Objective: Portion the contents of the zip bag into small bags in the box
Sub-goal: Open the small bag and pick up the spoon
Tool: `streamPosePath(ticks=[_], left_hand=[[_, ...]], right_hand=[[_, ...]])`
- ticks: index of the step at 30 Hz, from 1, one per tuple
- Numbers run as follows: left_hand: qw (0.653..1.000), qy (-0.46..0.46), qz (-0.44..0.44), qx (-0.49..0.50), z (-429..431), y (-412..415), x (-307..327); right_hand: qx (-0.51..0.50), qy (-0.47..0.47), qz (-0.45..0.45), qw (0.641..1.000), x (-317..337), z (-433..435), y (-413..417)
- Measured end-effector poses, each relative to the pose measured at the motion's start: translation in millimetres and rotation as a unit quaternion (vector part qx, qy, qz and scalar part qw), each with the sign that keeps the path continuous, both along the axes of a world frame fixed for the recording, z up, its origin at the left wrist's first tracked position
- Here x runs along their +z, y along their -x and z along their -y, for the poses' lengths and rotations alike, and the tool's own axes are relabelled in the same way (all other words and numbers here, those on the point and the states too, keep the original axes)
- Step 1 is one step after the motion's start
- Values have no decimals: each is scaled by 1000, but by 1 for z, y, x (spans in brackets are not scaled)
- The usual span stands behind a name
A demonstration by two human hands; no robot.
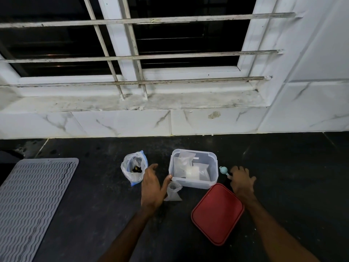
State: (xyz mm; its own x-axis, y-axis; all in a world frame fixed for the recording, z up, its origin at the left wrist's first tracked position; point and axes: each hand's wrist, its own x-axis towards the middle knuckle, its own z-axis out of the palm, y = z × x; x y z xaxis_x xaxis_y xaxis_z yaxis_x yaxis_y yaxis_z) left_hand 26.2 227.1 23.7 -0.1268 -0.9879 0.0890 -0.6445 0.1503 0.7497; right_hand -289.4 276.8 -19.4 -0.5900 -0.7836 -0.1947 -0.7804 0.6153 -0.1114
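A: While both hands are low over the counter [90, 205], where's the zip bag [134, 168]?
B: Upright, mouth open, dark bits inside, left of the box [194, 184]. Small bags [186, 165] lie in the box. One loose bag [172, 191] stands at its near-left corner.
A: Hands?
B: Left hand [153, 188] relaxed, holding nothing, between zip bag and box, thumb at the box corner. Right hand [242, 181] bent over the scoop [224, 170] handle, right of the box. Can't tell if it grips. Red lid [217, 214] lies flat in front.

left hand [153, 188]: bare | right hand [242, 181]: bare | forearms [128, 237]: both bare
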Motion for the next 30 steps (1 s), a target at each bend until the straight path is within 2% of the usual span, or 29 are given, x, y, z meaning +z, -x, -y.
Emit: streamPosePath(ticks=[3, 10, 13, 15, 17, 19, 20, 22, 24, 26, 28, 30], left_hand=[[1000, 6, 12, -13, 4, 7, 5], [999, 15, 34, -36, 14, 15, 15], [999, 22, 27, -29, 20, 7, 19], [999, 38, 29, 1, 29, -6, 23], [996, 47, 23, 66, 41, -26, 28], [987, 37, 5, 158, 51, -48, 33], [979, 23, -6, 202, 54, -58, 33], [963, -41, -23, 267, 61, -74, 28], [946, -139, -17, 293, 68, -84, 14], [923, -245, -17, 295, 74, -89, -7], [897, -332, -40, 289, 77, -89, -27], [890, -352, -61, 283, 79, -87, -43]], right_hand=[[-1, 42, 38, 998, 4, 3, 0], [-3, 39, 49, 998, 1, 11, -11], [-63, 141, 88, 984, 7, 15, -4], [-116, 260, 157, 946, 23, 23, 1], [-160, 373, 262, 876, 49, 38, 0], [-174, 406, 340, 830, 76, 57, -7], [-159, 395, 364, 828, 89, 67, -15], [-90, 334, 399, 849, 113, 88, -43], [5, 268, 417, 868, 135, 103, -88], [96, 208, 430, 873, 143, 113, -140], [167, 147, 409, 885, 134, 119, -189], [207, 102, 328, 916, 116, 126, -229]])
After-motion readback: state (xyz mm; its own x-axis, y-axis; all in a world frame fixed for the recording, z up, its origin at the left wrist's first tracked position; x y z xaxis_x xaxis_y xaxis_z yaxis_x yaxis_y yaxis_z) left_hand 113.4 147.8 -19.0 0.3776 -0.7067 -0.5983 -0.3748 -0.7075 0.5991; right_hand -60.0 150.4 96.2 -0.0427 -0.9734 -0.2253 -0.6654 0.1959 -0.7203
